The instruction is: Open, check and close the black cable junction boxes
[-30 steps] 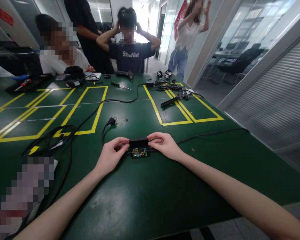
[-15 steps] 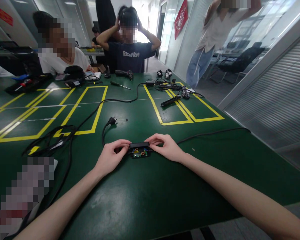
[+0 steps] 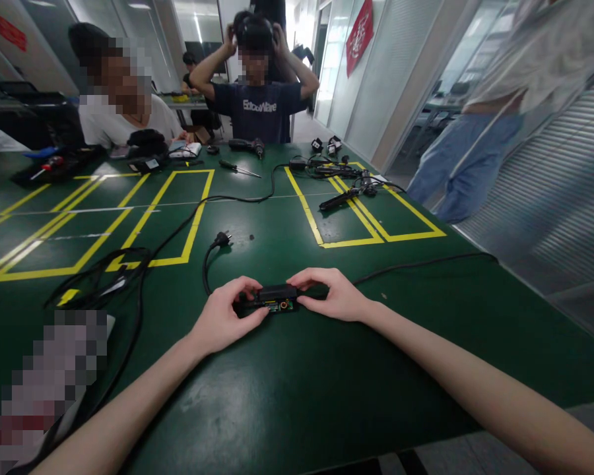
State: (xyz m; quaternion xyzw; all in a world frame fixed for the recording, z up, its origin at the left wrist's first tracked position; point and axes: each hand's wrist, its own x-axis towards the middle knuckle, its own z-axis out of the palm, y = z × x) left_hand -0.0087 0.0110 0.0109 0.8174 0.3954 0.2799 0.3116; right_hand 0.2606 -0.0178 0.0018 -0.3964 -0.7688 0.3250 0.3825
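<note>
A small black power adapter (image 3: 276,293) lies on the green table (image 3: 287,389) in front of me, its case partly off so a green circuit board (image 3: 280,305) shows along its near edge. My left hand (image 3: 225,315) grips its left end with curled fingers and thumb. My right hand (image 3: 332,295) pinches its right end. A black cord (image 3: 420,264) runs from the adapter to the right, and another cord loops left to a plug (image 3: 221,239).
Yellow tape outlines mark the table. A tangle of black cables (image 3: 103,277) lies at the left. Screwdrivers, a drill (image 3: 247,146) and more adapters sit at the far end, where two people sit. Another person walks past at the right.
The black case has tilted down flatter over the circuit board, hiding more of it. My left hand has closed further round the left end. The walking person has come nearer along the right.
</note>
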